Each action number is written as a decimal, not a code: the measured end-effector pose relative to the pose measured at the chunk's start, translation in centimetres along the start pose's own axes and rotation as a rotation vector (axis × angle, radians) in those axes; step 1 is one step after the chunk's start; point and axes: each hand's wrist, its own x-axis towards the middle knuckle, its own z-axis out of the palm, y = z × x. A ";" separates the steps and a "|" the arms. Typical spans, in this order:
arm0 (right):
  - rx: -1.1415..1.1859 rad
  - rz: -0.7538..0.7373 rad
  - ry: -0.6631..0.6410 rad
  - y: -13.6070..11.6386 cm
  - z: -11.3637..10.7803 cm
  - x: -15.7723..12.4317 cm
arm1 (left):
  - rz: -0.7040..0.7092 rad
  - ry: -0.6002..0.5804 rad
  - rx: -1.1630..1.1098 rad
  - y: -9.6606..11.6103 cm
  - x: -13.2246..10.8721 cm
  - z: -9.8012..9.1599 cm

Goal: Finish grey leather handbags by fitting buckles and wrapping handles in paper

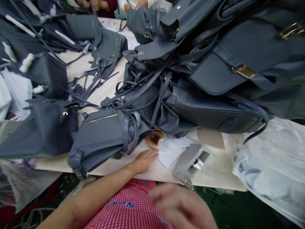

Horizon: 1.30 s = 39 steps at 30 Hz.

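Note:
My left hand (145, 160) lies flat on the pale tabletop (154, 171), fingers stretched out, fingertips by the edge of some white paper (169, 152). Just beyond it sits a round container (155, 139) with brown contents. Left of that hand is a dark blue-grey bag (102, 133) with a gold zipper. My right hand (175, 203) is raised in front of my red checked clothing (126, 206), near the table's front edge; motion blurs its fingers, and whether they hold anything is hidden. A grey and clear plastic-like object (194, 160) lies right of the paper.
Many dark bags are piled at the right (224, 108) and the back left (47, 73). Clear plastic wrapping (276, 159) covers the right side. Across the table, parts of two people show, with their hands (135, 4). A brown card (211, 137) lies beneath the pile's edge.

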 end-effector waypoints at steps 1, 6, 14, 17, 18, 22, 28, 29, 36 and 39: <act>-0.060 0.057 0.100 2.1 1.0 1.7 | 0.005 -0.009 0.001 -0.1 0.1 -0.1; -0.691 0.302 0.468 13.1 4.9 7.3 | 0.049 -0.050 0.013 -0.8 0.1 -0.6; -0.922 0.337 0.403 16.8 4.2 6.5 | 0.077 -0.050 0.007 -1.3 -0.1 -0.4; -0.983 0.337 0.388 15.4 3.7 6.9 | 0.079 -0.023 -0.007 -1.2 -0.3 -0.2; -0.995 0.326 0.389 14.7 3.7 7.3 | 0.083 -0.014 -0.012 -1.1 -0.4 -0.1; -1.021 0.228 0.388 11.9 4.0 10.3 | 0.088 0.026 -0.020 -0.7 -0.3 0.4; -1.063 0.242 0.332 11.1 5.0 14.6 | 0.067 0.063 -0.012 -0.5 0.1 1.0; -1.062 0.229 0.337 11.3 4.9 14.8 | 0.072 0.072 -0.015 -0.4 0.1 1.0; -1.028 0.135 0.477 12.4 3.7 11.6 | 0.077 0.106 -0.026 -0.1 -0.3 0.8; -1.020 0.207 0.599 14.3 3.8 8.6 | 0.051 0.097 -0.015 -0.2 -0.3 1.2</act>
